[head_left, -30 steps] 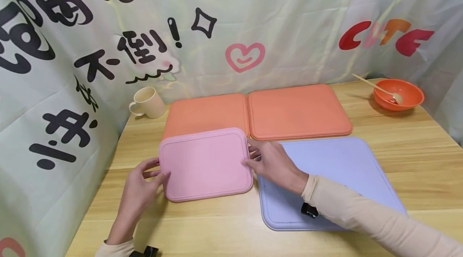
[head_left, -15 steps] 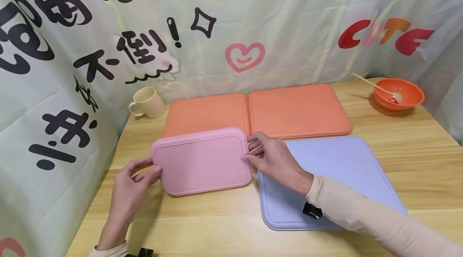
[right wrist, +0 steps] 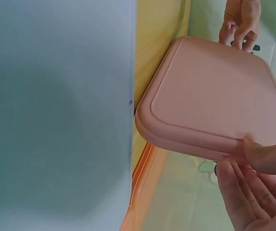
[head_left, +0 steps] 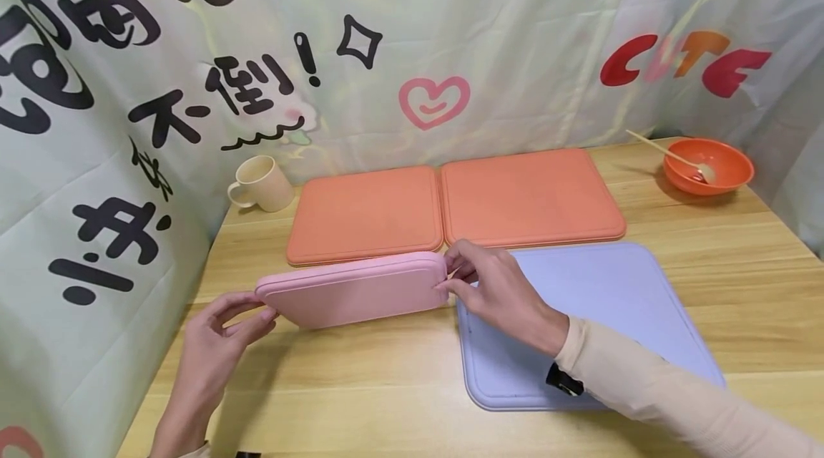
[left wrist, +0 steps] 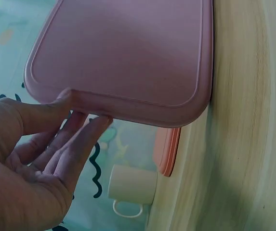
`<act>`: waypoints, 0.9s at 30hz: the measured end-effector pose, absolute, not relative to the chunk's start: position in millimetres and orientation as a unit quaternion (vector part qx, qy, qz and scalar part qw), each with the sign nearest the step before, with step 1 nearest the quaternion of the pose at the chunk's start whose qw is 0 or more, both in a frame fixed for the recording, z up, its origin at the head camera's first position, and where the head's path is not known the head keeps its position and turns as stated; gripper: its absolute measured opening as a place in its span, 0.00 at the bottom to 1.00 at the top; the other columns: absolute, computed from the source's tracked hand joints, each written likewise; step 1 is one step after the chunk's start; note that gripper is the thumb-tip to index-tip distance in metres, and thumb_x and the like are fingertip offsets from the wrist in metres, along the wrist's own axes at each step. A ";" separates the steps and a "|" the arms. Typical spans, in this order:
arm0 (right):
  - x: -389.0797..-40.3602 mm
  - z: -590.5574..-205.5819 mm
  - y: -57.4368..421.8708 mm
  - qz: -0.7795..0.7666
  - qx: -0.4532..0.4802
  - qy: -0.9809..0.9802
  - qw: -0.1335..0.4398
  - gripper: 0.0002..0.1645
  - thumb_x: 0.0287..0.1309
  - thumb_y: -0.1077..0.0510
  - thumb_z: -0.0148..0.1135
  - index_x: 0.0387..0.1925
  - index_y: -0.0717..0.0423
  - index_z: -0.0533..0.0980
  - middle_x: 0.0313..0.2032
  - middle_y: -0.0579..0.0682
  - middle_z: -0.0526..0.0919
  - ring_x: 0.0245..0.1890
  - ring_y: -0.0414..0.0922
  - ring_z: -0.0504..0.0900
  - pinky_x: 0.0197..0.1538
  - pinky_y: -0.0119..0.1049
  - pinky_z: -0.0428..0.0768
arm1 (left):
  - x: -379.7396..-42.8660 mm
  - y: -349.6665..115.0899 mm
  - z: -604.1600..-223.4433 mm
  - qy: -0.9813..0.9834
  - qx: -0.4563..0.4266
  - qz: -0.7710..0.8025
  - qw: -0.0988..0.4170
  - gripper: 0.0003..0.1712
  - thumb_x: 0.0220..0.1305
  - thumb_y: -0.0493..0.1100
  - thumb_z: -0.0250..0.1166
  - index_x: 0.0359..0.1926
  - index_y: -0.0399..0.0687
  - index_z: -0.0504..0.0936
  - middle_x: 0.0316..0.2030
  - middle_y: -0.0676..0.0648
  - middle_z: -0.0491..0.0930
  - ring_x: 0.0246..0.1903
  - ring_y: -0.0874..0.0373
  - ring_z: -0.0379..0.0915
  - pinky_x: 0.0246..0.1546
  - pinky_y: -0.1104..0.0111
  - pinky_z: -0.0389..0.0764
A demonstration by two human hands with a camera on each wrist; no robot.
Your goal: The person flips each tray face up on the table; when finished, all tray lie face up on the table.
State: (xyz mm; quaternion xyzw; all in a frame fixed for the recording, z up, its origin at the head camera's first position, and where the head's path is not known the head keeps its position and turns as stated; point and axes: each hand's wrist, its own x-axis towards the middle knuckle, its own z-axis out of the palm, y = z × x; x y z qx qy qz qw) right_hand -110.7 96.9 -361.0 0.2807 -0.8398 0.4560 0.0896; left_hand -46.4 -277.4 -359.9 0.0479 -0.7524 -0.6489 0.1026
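A pink rectangular board (head_left: pixel 354 297) with rounded corners and a raised rim is held up on one long edge, close to upright. Its lower edge is at or just above the wood; I cannot tell which. My left hand (head_left: pixel 209 347) pinches its left end between thumb and fingertips, as the left wrist view also shows on the pink board (left wrist: pixel 128 62). At the other end, my right hand (head_left: pixel 505 293) pinches the rim, thumb on the near face. Behind it lie a smaller orange board (head_left: pixel 367 215) and a larger orange board (head_left: pixel 531 197), side by side.
A blue board (head_left: pixel 592 315) lies flat under my right forearm. A beige mug (head_left: pixel 265 184) stands at the back left. At the back right, an orange bowl (head_left: pixel 714 154) holds a light-coloured spoon (head_left: pixel 666 152). A printed curtain (head_left: pixel 515 50) borders the wooden table (head_left: pixel 386 386).
The pink board has tipped from leaning back to nearly upright, its upper edge coming toward me. My left hand has shifted left and down with it; my right hand has moved slightly.
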 end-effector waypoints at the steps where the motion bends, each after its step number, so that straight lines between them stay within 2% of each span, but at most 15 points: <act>1: -109.9 -361.0 97.3 0.456 0.284 -0.839 0.089 0.16 0.50 0.67 0.78 0.35 0.53 0.77 0.32 0.41 0.86 0.30 0.34 0.85 0.37 0.30 0.84 | -45.7 -279.1 -360.3 -0.747 0.040 -0.656 0.100 0.13 0.58 0.23 0.70 0.45 0.27 0.81 0.39 0.49 0.87 0.34 0.55 0.88 0.39 0.61 0.85; 4: -108.2 -361.6 97.8 0.455 0.293 -0.836 0.089 0.16 0.50 0.67 0.78 0.35 0.52 0.77 0.32 0.41 0.86 0.31 0.34 0.85 0.38 0.29 0.84 | -43.5 -283.7 -361.8 -0.735 0.023 -0.672 0.083 0.11 0.63 0.24 0.66 0.47 0.26 0.81 0.41 0.47 0.87 0.38 0.52 0.88 0.41 0.60 0.85; 7: -106.8 -363.0 97.8 0.456 0.301 -0.833 0.090 0.17 0.50 0.68 0.77 0.35 0.52 0.77 0.32 0.41 0.86 0.32 0.35 0.86 0.38 0.29 0.85 | -41.6 -286.9 -363.6 -0.729 0.025 -0.681 0.068 0.09 0.70 0.30 0.63 0.48 0.30 0.83 0.43 0.47 0.87 0.41 0.52 0.87 0.42 0.61 0.84; 11: -104.9 -367.0 97.0 0.462 0.317 -0.823 0.095 0.17 0.49 0.72 0.76 0.34 0.54 0.77 0.32 0.43 0.86 0.32 0.38 0.87 0.38 0.28 0.85 | -41.4 -288.0 -366.4 -0.725 0.050 -0.685 0.059 0.12 0.74 0.37 0.61 0.49 0.31 0.85 0.42 0.47 0.88 0.41 0.55 0.87 0.43 0.62 0.84; 18: -103.8 -374.5 94.7 0.446 0.344 -0.822 0.082 0.15 0.49 0.76 0.73 0.32 0.58 0.79 0.35 0.49 0.86 0.35 0.41 0.87 0.40 0.25 0.84 | -42.3 -285.7 -371.5 -0.743 0.101 -0.661 0.022 0.19 0.71 0.41 0.66 0.52 0.26 0.83 0.41 0.48 0.89 0.43 0.61 0.86 0.43 0.68 0.85; 22: -103.9 -378.1 95.6 0.404 0.364 -0.836 0.071 0.16 0.49 0.77 0.71 0.30 0.55 0.79 0.33 0.46 0.83 0.35 0.41 0.85 0.40 0.26 0.84 | -43.8 -285.2 -373.8 -0.771 0.107 -0.628 -0.005 0.21 0.67 0.40 0.69 0.54 0.26 0.82 0.43 0.47 0.89 0.43 0.61 0.85 0.42 0.70 0.85; 27: -104.5 -384.0 94.5 0.327 0.394 -0.857 0.057 0.17 0.45 0.76 0.71 0.28 0.53 0.78 0.32 0.43 0.79 0.33 0.39 0.81 0.37 0.28 0.81 | -47.0 -285.0 -376.8 -0.819 0.097 -0.564 -0.032 0.24 0.65 0.42 0.72 0.56 0.31 0.82 0.48 0.45 0.87 0.46 0.65 0.83 0.44 0.74 0.83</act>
